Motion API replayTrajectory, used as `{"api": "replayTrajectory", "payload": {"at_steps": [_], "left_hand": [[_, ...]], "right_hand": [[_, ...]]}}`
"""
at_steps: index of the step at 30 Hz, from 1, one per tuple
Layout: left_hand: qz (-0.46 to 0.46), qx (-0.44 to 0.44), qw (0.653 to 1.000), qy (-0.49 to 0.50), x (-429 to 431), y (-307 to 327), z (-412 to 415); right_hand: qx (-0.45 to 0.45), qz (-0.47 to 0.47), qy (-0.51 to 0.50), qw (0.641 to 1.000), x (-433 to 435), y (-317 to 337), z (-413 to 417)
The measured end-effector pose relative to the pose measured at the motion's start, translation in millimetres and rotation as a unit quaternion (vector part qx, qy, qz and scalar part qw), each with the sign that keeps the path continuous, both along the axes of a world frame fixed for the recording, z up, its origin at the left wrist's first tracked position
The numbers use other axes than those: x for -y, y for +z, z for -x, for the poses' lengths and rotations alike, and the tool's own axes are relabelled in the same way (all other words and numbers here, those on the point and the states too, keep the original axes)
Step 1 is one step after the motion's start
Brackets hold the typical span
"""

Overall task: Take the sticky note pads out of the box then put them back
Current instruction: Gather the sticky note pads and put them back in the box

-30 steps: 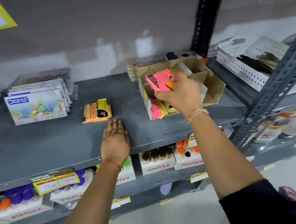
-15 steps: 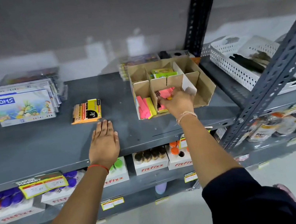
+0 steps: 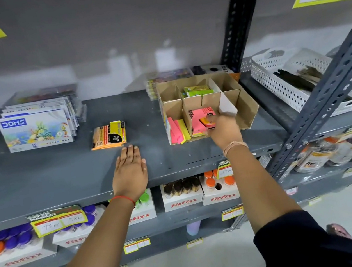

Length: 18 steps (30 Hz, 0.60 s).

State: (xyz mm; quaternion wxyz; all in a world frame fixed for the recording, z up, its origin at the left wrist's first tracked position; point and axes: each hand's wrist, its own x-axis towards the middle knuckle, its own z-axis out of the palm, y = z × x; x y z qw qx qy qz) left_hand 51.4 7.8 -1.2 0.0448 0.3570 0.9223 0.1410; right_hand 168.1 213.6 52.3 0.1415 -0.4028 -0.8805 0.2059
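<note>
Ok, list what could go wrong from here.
1. The right hand pushes the pink sticky note pad into a narrow slot; the tilted white cardboard divider may bend or pop out.
2. The brown cardboard box is unheld, since the left hand lies flat on the grey metal shelf; it could slide.

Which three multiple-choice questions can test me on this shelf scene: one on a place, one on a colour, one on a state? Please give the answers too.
1. Where does the yellow and orange packet lie?
A. inside the box
B. on the shelf, left of the box
C. in the white basket

2. What colour is the pad at the right hand?
A. pink
B. blue
C. white

3. How is the left hand?
A. closed around a pad
B. flat on the shelf
C. inside the box

Answers: 1 B, it rests on the bare shelf beside the cardboard box. 2 A, its face is pink. 3 B, palm down, fingers straight.
</note>
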Motion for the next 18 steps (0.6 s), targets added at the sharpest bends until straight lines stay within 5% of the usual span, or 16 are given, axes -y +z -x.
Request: {"api": "replayTrajectory", "payload": {"at_steps": [3, 6, 11, 18], "left_hand": [[-0.021, 0.002, 1.0, 0.016, 3.5, 2.1, 0.2], [-0.047, -0.015, 0.995, 0.084, 13.6, 4.0, 4.3], [-0.007, -0.01, 0.992, 0.128, 40.2, 4.2, 29.0], [-0.008, -0.018, 0.994, 0.104, 43.7, -4.3, 34.7]], "right_hand": [[-0.046, -0.106, 0.014, 0.993, 12.8, 22.0, 16.7], [-0.094, -0.133, 0.171, 0.972, 38.0, 38.3, 51.0], [0.067, -0.053, 0.386, 0.919, 72.6, 26.9, 113.9], [0.161, -0.025, 0.425, 0.891, 77.2, -9.5, 184.2]]}}
